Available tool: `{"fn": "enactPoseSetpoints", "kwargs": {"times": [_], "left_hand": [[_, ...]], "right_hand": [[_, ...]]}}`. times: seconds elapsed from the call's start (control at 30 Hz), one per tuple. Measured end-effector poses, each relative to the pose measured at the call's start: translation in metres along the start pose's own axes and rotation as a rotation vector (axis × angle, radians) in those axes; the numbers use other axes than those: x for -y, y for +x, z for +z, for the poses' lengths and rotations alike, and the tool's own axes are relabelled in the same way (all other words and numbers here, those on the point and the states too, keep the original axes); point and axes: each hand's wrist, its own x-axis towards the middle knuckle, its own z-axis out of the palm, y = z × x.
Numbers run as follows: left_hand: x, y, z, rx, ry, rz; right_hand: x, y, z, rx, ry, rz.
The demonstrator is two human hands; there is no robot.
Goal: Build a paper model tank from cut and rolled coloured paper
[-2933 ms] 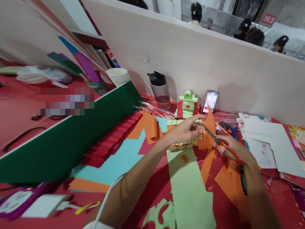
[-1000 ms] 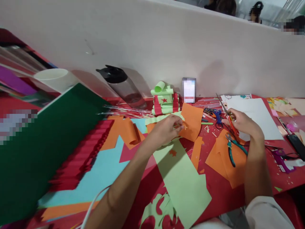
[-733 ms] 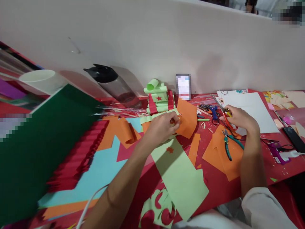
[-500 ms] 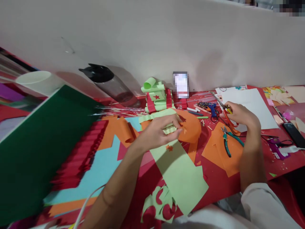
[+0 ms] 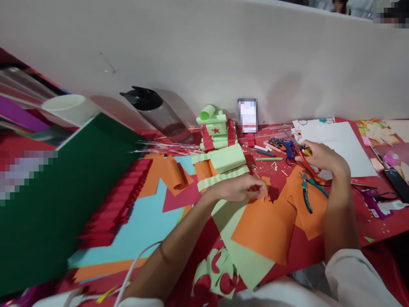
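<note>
My left hand (image 5: pixel 244 188), fingers pinched together, is on the upper edge of an orange paper sheet (image 5: pixel 265 230) with a star-shaped cutout. The sheet overlaps a pale green sheet (image 5: pixel 255 268). My right hand (image 5: pixel 326 158) is closed on scissors (image 5: pixel 310 167) with red-orange handles, their blades pointing up and left, away from me. Green-handled pliers (image 5: pixel 307 196) lie on orange paper (image 5: pixel 315 219) below that hand. Left of my left hand are a green folded paper piece with an orange part (image 5: pixel 227 158) and a pale green ridged strip (image 5: pixel 220 178).
A grey bottle (image 5: pixel 168 117) and a stacked green-and-red paper piece (image 5: pixel 217 130) stand near the wall, beside a phone (image 5: pixel 248 115). A blue glue gun (image 5: pixel 289 149) lies by the scissors. A dark green board (image 5: pixel 64 200) leans at left. Green scraps (image 5: pixel 217 273) lie in front.
My left hand has moved right and toward me, bringing the orange sheet forward over the pale green one. The folded green piece is now uncovered. My right hand stays with the scissors.
</note>
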Motion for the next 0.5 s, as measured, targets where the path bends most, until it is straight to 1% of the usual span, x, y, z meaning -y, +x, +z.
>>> {"fn": "enactPoseSetpoints", "kwargs": {"times": [0.07,0.13,0.27,0.33,0.4,0.5], "left_hand": [[0.006,0.002,0.002,-0.124,0.163,-0.107],[0.011,0.004,0.004,-0.17,0.269,-0.181],[0.018,0.003,0.004,-0.159,0.346,-0.233],[0.019,0.004,0.005,-0.151,0.369,-0.245],[0.019,0.005,0.007,-0.144,0.37,-0.232],[0.016,0.009,0.011,-0.111,0.332,-0.163]], "right_hand": [[0.001,0.001,0.001,0.033,-0.019,-0.005],[0.002,0.001,0.001,0.093,-0.02,-0.016],[0.011,0.001,0.0,0.297,-0.023,0.014],[0.014,0.002,0.0,0.375,-0.036,0.031],[0.016,0.003,0.001,0.415,-0.051,0.036],[0.014,0.006,0.005,0.44,-0.055,0.011]]}}
